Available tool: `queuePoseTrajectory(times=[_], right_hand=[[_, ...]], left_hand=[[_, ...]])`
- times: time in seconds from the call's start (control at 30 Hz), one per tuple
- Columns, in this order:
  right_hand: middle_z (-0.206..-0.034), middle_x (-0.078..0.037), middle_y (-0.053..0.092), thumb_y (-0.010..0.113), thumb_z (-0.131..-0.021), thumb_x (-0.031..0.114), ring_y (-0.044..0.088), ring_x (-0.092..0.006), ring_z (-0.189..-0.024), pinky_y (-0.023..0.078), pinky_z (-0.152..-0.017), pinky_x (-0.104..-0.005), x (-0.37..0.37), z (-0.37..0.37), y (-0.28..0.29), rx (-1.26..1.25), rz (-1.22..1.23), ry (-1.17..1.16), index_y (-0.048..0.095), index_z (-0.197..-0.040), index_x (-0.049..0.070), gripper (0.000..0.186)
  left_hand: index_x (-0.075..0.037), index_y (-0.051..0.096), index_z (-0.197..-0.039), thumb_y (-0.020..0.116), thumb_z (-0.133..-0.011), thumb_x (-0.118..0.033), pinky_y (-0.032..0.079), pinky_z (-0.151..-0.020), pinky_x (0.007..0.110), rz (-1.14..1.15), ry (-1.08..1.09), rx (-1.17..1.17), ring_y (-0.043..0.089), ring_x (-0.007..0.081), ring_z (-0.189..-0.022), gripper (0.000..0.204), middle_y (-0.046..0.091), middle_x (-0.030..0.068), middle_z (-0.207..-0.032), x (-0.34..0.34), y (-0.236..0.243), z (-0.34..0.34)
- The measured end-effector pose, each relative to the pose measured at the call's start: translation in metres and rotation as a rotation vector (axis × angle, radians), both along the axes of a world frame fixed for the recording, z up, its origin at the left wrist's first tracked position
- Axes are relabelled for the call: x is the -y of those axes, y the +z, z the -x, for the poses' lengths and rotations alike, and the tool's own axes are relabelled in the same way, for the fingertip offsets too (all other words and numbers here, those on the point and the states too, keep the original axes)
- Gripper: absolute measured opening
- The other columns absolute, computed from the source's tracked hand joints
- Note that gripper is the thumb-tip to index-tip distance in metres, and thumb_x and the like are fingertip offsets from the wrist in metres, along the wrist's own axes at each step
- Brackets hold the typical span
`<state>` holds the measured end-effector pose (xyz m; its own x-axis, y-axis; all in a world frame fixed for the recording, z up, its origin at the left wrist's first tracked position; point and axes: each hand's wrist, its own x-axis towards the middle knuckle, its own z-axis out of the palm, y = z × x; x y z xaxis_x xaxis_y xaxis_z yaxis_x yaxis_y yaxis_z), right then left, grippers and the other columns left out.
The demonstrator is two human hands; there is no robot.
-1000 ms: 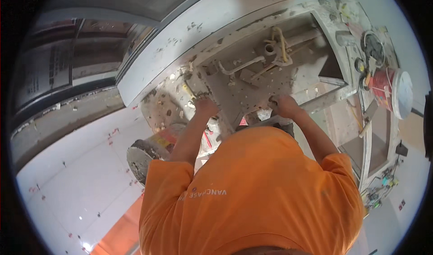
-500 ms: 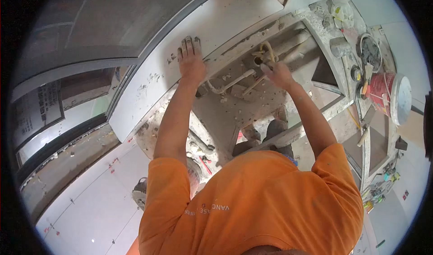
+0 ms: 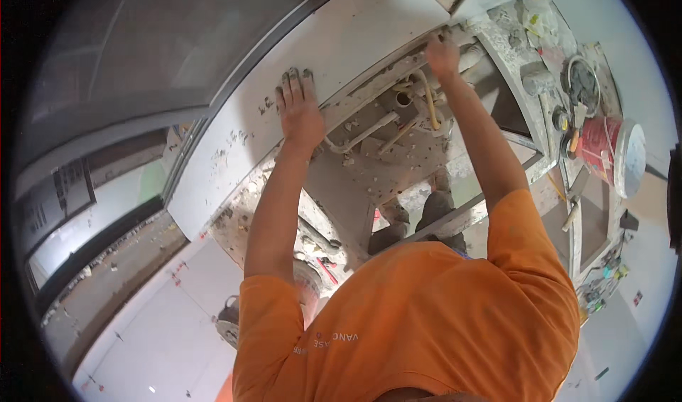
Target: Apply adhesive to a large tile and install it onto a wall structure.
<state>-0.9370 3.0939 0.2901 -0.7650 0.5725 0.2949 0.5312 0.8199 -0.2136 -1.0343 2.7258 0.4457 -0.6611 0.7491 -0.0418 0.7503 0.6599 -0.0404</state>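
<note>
My left hand (image 3: 301,112) lies flat against a long white wall tile (image 3: 355,36), its dusty fingers stretched out. At the far end of the cavity, my right hand (image 3: 443,55) is at the tile's lower edge, by the rough mortar ledge (image 3: 398,69). Its fingers are curled, and whatever they hold, if anything, is hidden. Below that hand hangs a bent cream hose (image 3: 430,98), beside a round pipe opening (image 3: 403,99). A pale bent pipe (image 3: 366,132) runs across the rubble-strewn cavity floor.
On the right-hand ledge are a mallet (image 3: 538,82), a pail of grey mortar (image 3: 584,82) and a tipped red bucket (image 3: 604,146). A hammer (image 3: 572,214) lies nearer. A dark-framed window (image 3: 206,111) stands left. Pliers with red handles (image 3: 327,268) lie near my left arm.
My right hand has moved from beside the pipe opening up and away to the ledge at the tile's lower edge. The hose has shifted and hangs lower. My left hand stays on the tile.
</note>
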Motion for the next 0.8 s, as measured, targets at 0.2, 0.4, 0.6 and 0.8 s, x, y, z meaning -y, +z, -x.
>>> queuePoseTrajectory(times=[0.2, 0.4, 0.6, 0.8], right_hand=[[-0.082, -0.024, 0.066, 0.060, -0.089, 0.026, 0.067, -0.0395, -0.077, 0.053, -0.065, -0.0511, 0.049, -0.002, 0.005, -0.445, -0.051, -0.231, 0.071, -0.092, 0.008, 0.021], [-0.098, -0.022, 0.069, 0.065, -0.084, 0.028, 0.066, -0.0398, -0.097, 0.052, -0.085, -0.0489, 0.080, -0.027, 0.050, 0.135, 0.558, 0.302, 0.072, -0.105, 0.004, 0.033], [-0.084, -0.018, 0.070, 0.067, -0.074, 0.024, 0.067, -0.0390, -0.087, 0.054, -0.080, -0.0495, 0.051, -0.005, 0.073, 0.347, 0.341, 0.815, 0.075, -0.090, 0.008, 0.024], [-0.082, -0.018, 0.069, 0.065, -0.072, 0.023, 0.068, -0.0382, -0.086, 0.055, -0.079, -0.0493, 0.044, 0.002, 0.076, 0.511, 0.317, 0.868, 0.075, -0.087, 0.006, 0.025]], left_hand=[[0.000, 0.026, -0.154, 0.071, -0.083, -0.041, 0.017, -0.120, 0.057, 0.038, 0.001, -0.005, 0.021, 0.0445, -0.147, 0.093, 0.026, 0.0282, -0.157, -0.009, 0.001, 0.004], [-0.003, 0.028, -0.154, 0.068, -0.086, -0.046, 0.016, -0.118, 0.061, 0.067, -0.251, -0.012, 0.021, 0.0458, -0.147, 0.090, 0.026, 0.0283, -0.157, -0.042, 0.002, 0.015], [-0.005, 0.029, -0.155, 0.066, -0.088, -0.046, 0.015, -0.117, 0.065, 0.030, -0.259, -0.018, 0.021, 0.0462, -0.147, 0.087, 0.026, 0.0269, -0.158, -0.042, 0.001, 0.017], [-0.006, 0.027, -0.156, 0.068, -0.086, -0.041, 0.016, -0.117, 0.064, 0.084, -0.239, 0.000, 0.021, 0.0462, -0.147, 0.088, 0.024, 0.0264, -0.159, -0.044, 0.003, 0.018]])
